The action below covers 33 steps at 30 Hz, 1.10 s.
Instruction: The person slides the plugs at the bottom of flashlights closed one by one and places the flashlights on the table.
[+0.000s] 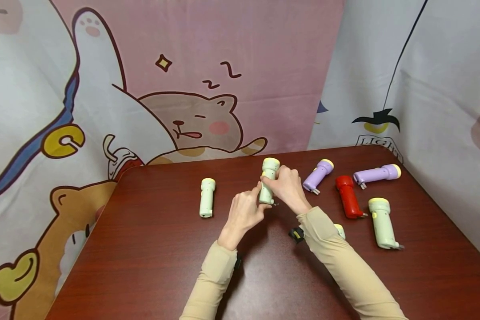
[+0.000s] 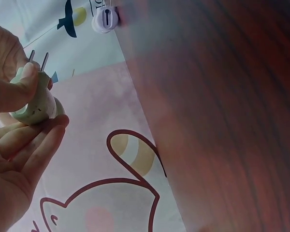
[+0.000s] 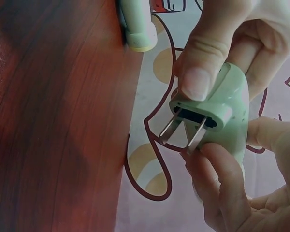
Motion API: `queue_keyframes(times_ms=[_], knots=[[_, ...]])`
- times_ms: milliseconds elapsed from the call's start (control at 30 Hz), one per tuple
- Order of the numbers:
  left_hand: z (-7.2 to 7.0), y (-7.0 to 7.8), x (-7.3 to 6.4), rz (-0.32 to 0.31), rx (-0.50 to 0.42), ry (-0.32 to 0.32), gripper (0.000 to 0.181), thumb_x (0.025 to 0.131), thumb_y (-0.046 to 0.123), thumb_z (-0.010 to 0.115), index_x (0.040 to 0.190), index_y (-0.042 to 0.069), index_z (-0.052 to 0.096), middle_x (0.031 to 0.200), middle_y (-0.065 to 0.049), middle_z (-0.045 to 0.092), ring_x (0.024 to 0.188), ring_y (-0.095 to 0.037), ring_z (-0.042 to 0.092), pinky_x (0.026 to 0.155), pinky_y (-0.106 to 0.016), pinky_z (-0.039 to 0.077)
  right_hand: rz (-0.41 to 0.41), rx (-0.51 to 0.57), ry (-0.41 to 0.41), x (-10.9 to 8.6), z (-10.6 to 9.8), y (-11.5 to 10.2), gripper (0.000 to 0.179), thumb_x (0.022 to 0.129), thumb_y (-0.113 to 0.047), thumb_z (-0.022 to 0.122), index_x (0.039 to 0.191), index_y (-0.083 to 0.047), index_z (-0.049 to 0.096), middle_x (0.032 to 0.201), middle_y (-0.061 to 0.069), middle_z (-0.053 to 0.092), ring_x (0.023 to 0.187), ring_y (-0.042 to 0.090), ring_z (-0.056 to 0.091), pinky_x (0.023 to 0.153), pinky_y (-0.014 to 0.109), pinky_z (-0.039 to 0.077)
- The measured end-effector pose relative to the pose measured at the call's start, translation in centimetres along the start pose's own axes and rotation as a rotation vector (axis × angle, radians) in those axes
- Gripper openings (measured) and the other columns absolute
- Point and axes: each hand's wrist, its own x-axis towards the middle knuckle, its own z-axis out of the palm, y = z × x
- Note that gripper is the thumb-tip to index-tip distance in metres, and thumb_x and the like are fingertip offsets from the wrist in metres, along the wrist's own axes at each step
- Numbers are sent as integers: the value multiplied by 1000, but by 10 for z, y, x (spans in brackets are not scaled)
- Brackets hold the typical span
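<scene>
Both hands are on a pale green flashlight (image 1: pixel 270 166), lifted off the table with its yellow-rimmed head away from me. Around its tail end, my left hand (image 1: pixel 244 211) grips with the thumb beside the plug. My right hand (image 1: pixel 291 191) holds the body from the other side, its thumb across the barrel. Two metal prongs (image 3: pixel 197 136) stick out of the tail in the right wrist view, close to a left thumb (image 3: pixel 197 79). In the left wrist view, the flashlight (image 2: pixel 36 106) sits between thumb and fingers, the right hand partly hidden behind it.
Another green flashlight (image 1: pixel 207 198) lies to the left. On the right lie two purple flashlights (image 1: pixel 317 177) (image 1: pixel 378 174), a red flashlight (image 1: pixel 349 198) and a larger-looking green flashlight (image 1: pixel 383 224). The right sleeve mostly hides one more flashlight (image 1: pixel 339 230). A patterned curtain (image 1: pixel 288 75) borders the table.
</scene>
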Motion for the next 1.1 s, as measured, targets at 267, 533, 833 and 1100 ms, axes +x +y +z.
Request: queue_keyframes(times_ms=[267,533,833,1100], knots=[[0,-1,1,3,18,-5,59,73,25,81,121,-3,60,69,-7,67,55,-22,64,50,-30,49,0,-3,-1,0,1,0,37,80,-40,67,66,-8,55,59,2,51,56,19,50,48,26,38],[0,0,1,3,11,-14,59,74,23,80,121,-4,60,71,-7,68,55,-21,64,49,-29,49,2,-5,-5,-1,0,-1,37,80,-39,67,69,-6,56,60,1,48,56,18,48,47,26,38],[0,0,0,-9,-6,-41,58,76,20,79,124,-4,58,75,-7,70,57,-20,64,50,-29,49,0,-7,1,-1,0,-1,37,80,-40,67,68,-7,55,60,1,47,57,18,48,48,26,37],[-1,0,0,-3,-3,-44,57,76,20,79,123,-4,58,74,-7,69,55,-20,63,49,-29,48,12,-10,-6,-1,1,0,37,80,-40,66,66,-8,53,59,1,47,55,18,48,47,26,37]])
